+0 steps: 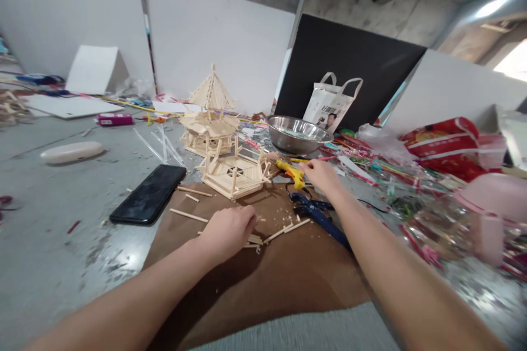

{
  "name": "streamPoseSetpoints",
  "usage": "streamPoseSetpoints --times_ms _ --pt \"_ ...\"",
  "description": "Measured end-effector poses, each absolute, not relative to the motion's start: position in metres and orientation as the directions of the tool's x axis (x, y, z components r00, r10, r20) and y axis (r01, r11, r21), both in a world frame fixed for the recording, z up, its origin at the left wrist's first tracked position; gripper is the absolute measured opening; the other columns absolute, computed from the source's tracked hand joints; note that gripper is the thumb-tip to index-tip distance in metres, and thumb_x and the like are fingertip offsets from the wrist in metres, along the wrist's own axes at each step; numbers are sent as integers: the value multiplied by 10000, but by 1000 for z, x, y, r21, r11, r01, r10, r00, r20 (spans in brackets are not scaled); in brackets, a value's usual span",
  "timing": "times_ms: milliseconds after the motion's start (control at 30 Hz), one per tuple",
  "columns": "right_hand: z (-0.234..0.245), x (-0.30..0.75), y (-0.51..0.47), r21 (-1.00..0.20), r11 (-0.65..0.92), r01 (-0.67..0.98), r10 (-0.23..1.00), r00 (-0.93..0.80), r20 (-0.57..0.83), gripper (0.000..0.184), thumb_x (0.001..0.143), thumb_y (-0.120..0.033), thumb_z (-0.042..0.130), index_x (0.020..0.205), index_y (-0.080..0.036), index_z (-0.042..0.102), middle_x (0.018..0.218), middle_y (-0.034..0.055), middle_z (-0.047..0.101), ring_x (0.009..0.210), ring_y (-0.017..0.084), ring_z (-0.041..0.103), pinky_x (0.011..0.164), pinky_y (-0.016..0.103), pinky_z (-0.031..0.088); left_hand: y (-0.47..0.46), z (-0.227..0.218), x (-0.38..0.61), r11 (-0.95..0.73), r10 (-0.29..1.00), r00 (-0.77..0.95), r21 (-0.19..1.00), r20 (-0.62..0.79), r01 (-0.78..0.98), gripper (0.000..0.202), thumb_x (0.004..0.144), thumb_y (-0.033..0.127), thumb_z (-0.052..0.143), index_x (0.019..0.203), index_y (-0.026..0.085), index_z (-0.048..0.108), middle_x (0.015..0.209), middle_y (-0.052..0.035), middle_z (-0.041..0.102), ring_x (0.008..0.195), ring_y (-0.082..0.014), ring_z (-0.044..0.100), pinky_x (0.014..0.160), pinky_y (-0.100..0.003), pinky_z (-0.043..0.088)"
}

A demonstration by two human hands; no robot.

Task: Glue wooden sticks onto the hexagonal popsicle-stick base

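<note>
Mostly, the room is closed in by flat white boards (218,38) and a black board (349,66). The hard grey surface (82,192) is littered with scraps, and partly covered by a smooth brown sheet (263,290). Behind the sheet, a pointed tower (211,120) is built from thin pale sticks. A six-sided stick frame (244,180), open on top, is set in front, at the sheet's far edge. A flat black phone (149,196) is laid to its left. The right hand (323,175) is bent just beside a yellow tool (294,174); its grip cannot be told. The left hand (230,230) is curled low over loose sticks (254,239); whether any is gripped cannot be told.
</note>
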State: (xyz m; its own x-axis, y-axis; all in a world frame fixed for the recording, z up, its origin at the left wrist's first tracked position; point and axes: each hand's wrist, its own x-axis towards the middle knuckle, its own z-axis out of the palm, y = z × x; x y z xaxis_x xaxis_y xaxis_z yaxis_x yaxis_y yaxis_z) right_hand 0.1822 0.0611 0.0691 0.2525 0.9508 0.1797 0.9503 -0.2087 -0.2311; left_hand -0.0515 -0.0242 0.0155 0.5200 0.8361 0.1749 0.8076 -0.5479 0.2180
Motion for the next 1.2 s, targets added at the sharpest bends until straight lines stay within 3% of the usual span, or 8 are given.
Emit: streamPoseSetpoints --times_ms 100,300,500,700,767,867,1000,1200 --pt "55 192 87 -243 -278 929 946 309 100 487 667 -539 401 722 -109 623 835 179 612 824 265 548 647 312 370 -24 18 -52 -539 842 512 222 171 812 344 819 375 187 727 192 463 693 -40 602 646 -187 575 540 -267 389" --pt "29 188 103 -435 -353 828 910 413 48 400 489 -506 598 639 -135 610 765 118 632 776 251 558 608 282 390 -23 18 -51 -529 848 506 288 154 798 330 818 365 210 712 187 467 690 -38 595 657 -168 564 559 -249 369" --pt "33 187 95 -710 -263 653 889 450 84 253 583 -365 561 685 -133 576 623 56 601 607 166 557 495 231 395 -21 14 -51 -495 863 469 502 188 709 218 797 313 294 745 194 469 673 -13 579 611 -134 523 529 -219 332" --pt "50 176 46 -902 -9 433 930 336 152 165 670 -315 475 742 -170 508 492 -43 495 447 86 490 461 208 419 -17 13 -50 -366 920 321 786 225 499 216 769 320 330 689 179 473 557 27 502 521 -87 445 502 -193 324" --pt "50 171 22 -969 164 182 961 193 199 149 662 -315 507 704 -173 491 426 -58 452 390 87 454 416 217 400 -15 12 -49 -290 945 264 864 191 412 234 764 343 328 658 172 448 504 45 457 452 -71 410 461 -184 311" --pt "46 163 -8 -979 174 106 985 -7 174 226 629 -246 576 837 -172 526 499 -42 522 439 84 482 451 208 399 -12 8 -48 -170 971 216 938 107 301 239 758 375 327 654 176 410 444 73 386 363 -56 347 396 -177 278" --pt "41 157 -24 -991 101 82 989 -113 92 220 596 -221 617 807 -191 563 698 -18 568 464 52 464 443 189 379 -10 6 -50 -193 978 143 913 151 358 204 747 357 363 687 177 437 461 70 408 393 -62 370 415 -178 288" --pt "25 164 -20 -965 103 241 992 -101 81 169 591 -315 625 661 -177 557 495 -42 467 390 48 368 358 187 290 -11 12 -56 -315 947 140 737 291 599 151 737 292 401 704 179 496 520 43 475 472 -78 403 459 -181 290"
